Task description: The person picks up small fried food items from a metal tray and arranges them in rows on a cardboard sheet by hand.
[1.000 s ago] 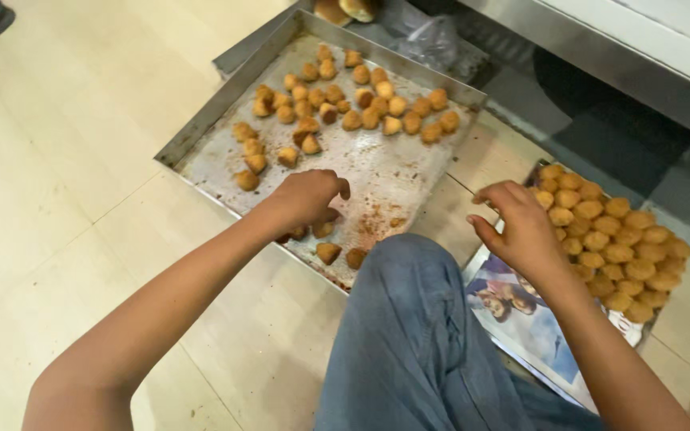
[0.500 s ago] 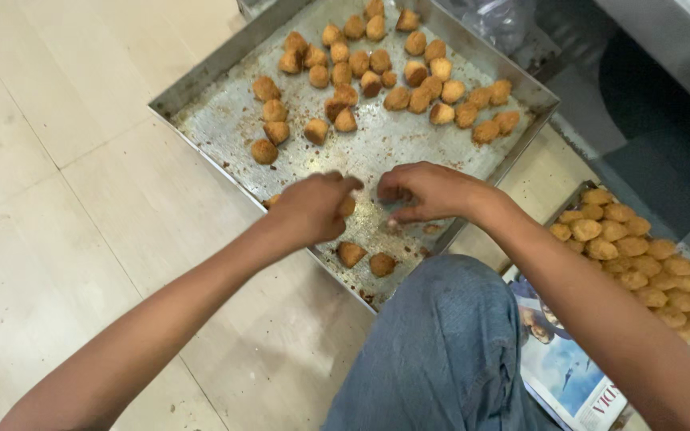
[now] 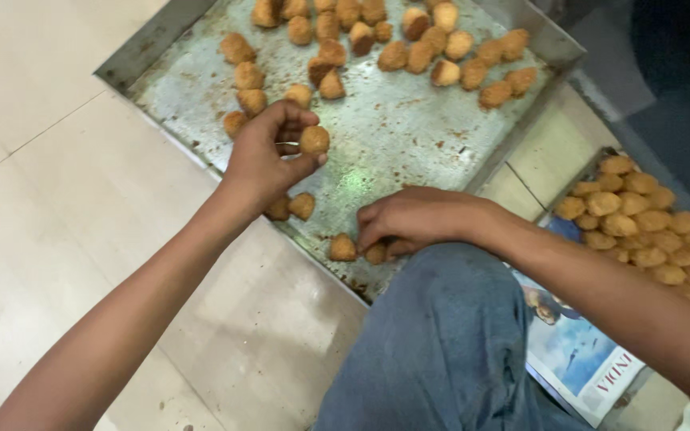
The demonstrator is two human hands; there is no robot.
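Observation:
A large steel tray (image 3: 409,136) lies on the floor with several golden-brown fried balls spread over it. My left hand (image 3: 265,160) is above the tray's near left part and pinches one fried ball (image 3: 314,140) between thumb and fingertips. My right hand (image 3: 417,223) rests at the tray's near edge, its fingers closed over a fried ball (image 3: 375,253); another ball (image 3: 342,248) lies just left of it. Two more balls (image 3: 293,207) sit under my left wrist.
A heap of fried balls (image 3: 648,223) lies on newspaper (image 3: 576,359) at the right. My knee in blue jeans (image 3: 441,351) fills the lower middle. Pale floor tiles (image 3: 57,160) stretch to the left. A dark area lies at the top right.
My left hand has lifted a ball off the tray and moved up and left. My right hand has shifted to the tray's near edge. The view has moved closer to the tray.

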